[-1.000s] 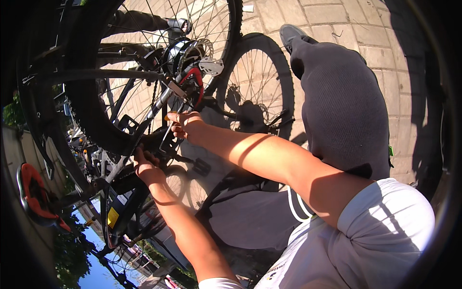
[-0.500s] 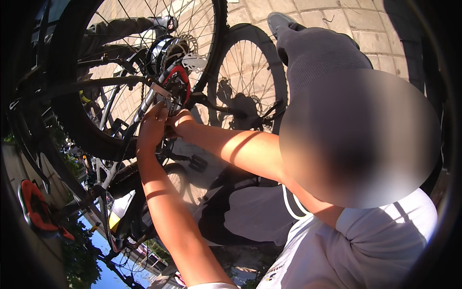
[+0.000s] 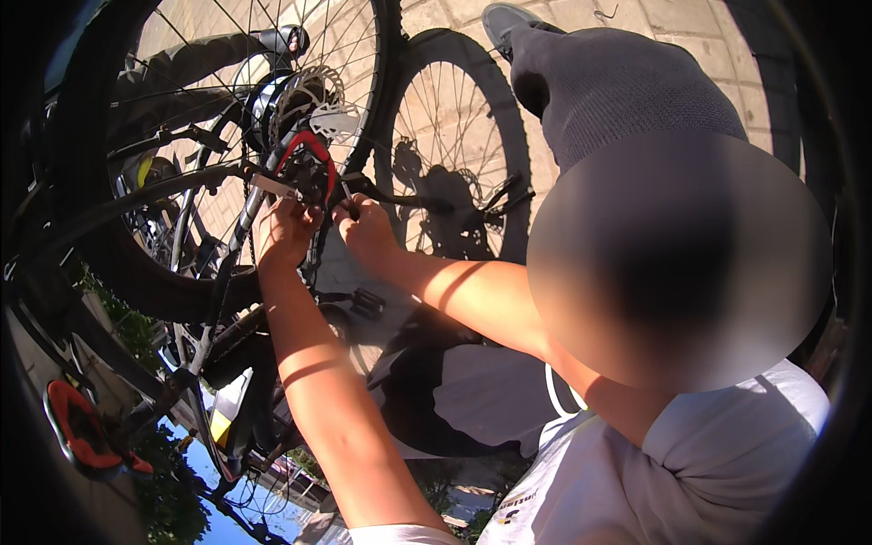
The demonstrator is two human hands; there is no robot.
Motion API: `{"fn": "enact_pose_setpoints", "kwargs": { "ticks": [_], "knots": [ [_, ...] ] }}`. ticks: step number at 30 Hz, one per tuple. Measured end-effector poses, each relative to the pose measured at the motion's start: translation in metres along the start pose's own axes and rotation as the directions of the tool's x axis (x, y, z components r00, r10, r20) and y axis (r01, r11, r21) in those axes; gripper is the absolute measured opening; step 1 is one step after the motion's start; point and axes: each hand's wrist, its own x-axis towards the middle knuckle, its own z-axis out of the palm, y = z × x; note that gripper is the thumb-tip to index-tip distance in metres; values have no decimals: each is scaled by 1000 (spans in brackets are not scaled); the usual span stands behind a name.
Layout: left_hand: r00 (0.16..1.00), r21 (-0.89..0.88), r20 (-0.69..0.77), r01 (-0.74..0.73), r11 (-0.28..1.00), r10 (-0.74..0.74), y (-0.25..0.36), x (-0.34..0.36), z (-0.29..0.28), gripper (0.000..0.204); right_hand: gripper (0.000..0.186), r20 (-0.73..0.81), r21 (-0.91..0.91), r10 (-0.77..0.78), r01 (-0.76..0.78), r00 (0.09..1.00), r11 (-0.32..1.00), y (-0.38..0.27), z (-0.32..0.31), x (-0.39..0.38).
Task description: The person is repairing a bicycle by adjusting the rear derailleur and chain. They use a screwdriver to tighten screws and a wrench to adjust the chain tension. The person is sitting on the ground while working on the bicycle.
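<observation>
A bicycle's wheel with a silver brake disc fills the upper left. Beside the hub sit a red curved part, dark mechanism parts and a pale flat piece. My left hand reaches just below them, fingers curled at the metal parts; what it grips is hidden. My right hand is closed on a slim tool just right of the mechanism, close beside my left hand.
A red-and-black saddle and dark frame tubes lie left. Another person's dark-clothed leg is behind the spokes. My bent leg rests on paving at right, beside the wheel's shadow. A blurred oval covers part of the right side.
My left hand has moved up from the lower frame to the parts by the hub. My right hand first went in beside it, then shifted slightly right and up with the slim tool.
</observation>
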Motion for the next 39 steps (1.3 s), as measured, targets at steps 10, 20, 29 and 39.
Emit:
{"fn": "enact_pose_setpoints", "kwargs": {
  "ticks": [10,20,29,39],
  "knots": [
    [999,260,-45,9,966,3,22,-11,33,20,9,139,318,-77,30,987,948,-20,-7,39],
    [993,274,-75,-68,959,92,9,-11,25,19,11,105,280,118,-143,987,949,-20,11,45],
    [972,348,-220,1,937,81,9,-15,35,24,17,138,419,255,-290,957,861,-25,20,43],
    [977,203,-203,-26,979,68,6,-18,41,24,25,373,653,466,-584,802,483,-41,19,45]
  ]
}}
